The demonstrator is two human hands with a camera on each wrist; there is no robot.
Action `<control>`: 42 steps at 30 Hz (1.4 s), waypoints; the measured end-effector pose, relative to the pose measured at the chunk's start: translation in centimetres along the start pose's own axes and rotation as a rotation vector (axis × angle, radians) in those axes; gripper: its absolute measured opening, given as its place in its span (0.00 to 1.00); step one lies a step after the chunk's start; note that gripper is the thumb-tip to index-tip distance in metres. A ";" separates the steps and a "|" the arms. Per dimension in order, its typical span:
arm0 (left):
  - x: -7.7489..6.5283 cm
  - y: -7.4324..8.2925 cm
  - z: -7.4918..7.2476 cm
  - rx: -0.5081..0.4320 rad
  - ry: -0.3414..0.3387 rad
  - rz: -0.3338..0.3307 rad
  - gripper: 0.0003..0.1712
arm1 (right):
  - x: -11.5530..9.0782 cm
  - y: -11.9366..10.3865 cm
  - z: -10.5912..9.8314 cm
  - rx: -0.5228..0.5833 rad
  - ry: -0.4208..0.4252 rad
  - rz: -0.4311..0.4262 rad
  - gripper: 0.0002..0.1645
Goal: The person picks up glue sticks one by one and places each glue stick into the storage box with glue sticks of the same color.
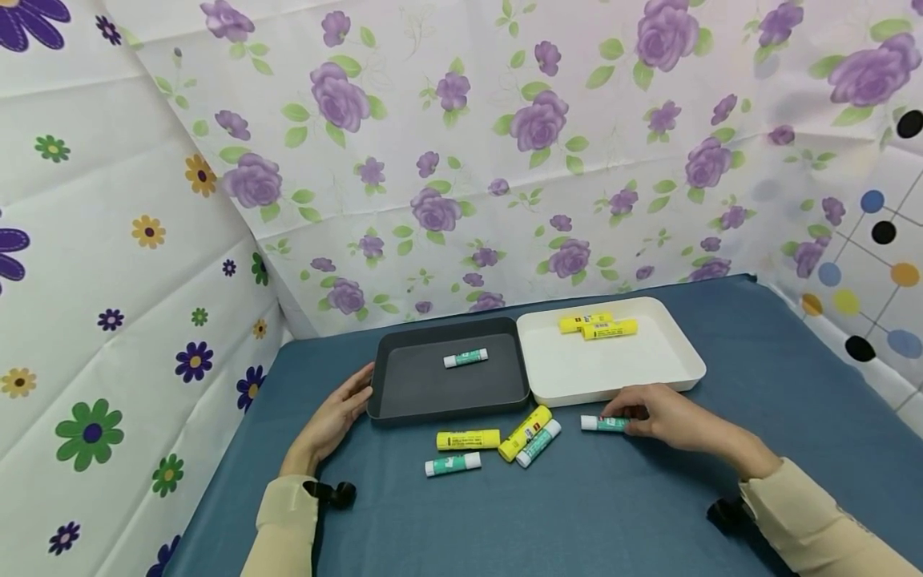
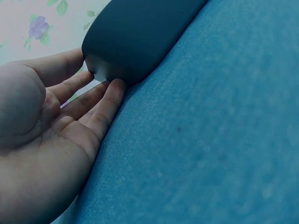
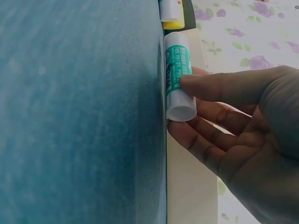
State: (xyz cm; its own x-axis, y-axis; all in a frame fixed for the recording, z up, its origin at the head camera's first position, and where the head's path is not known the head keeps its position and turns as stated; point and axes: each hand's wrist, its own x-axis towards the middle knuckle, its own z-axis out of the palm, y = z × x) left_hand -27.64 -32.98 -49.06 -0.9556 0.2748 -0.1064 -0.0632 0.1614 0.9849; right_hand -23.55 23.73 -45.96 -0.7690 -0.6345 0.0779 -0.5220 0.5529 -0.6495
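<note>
At the right, my right hand point(image 1: 667, 417) pinches a green-and-white glue stick point(image 1: 604, 423) between thumb and fingers, close to the cloth. In the right wrist view the thumb lies across that glue stick's green label point(image 3: 176, 65). My left hand point(image 1: 335, 417) touches the outer left side of the dark grey tray point(image 1: 433, 413) with extended fingertips. One green-and-white glue stick point(image 1: 465, 358) lies in this tray. Two yellow glue sticks point(image 1: 609, 329) lie in the white tray point(image 1: 613, 388), which stands against the dark one.
On the blue cloth point(image 1: 461, 521) before the trays lie a yellow glue stick point(image 1: 468, 439), a slanted yellow glue stick point(image 1: 525, 433), a slanted green-and-white glue stick point(image 1: 538, 444) and another green-and-white glue stick point(image 1: 453, 464). A flowered sheet point(image 1: 404, 160) hangs behind.
</note>
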 end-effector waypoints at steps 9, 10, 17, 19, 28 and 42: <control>0.2 0.0 0.1 -0.004 0.001 0.008 0.35 | -0.3 -0.3 -0.8 0.051 0.007 0.039 0.17; 0.3 0.0 0.1 -0.005 0.000 0.009 0.35 | -0.3 -0.3 -0.8 0.056 0.008 0.037 0.17; 0.1 -0.1 0.1 -0.007 0.006 0.017 0.35 | 0.0 -0.3 -1.3 0.083 0.015 0.014 0.17; 0.1 -0.1 0.1 -0.007 0.008 0.017 0.35 | 0.2 -0.3 -1.5 0.096 0.013 0.011 0.17; 0.1 0.0 0.0 -0.011 0.003 0.020 0.35 | 0.8 -1.1 -2.6 0.111 0.025 0.003 0.16; 0.1 0.0 0.0 -0.027 -0.005 0.013 0.35 | 2.8 -2.3 -4.4 0.068 0.083 -0.012 0.17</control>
State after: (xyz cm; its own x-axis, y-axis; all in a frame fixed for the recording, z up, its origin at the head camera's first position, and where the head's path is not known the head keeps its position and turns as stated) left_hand -27.72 -33.00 -49.08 -0.9551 0.2812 -0.0938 -0.0584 0.1319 0.9895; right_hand -26.10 23.02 -40.93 -0.7921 -0.5925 0.1464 -0.5072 0.5055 -0.6980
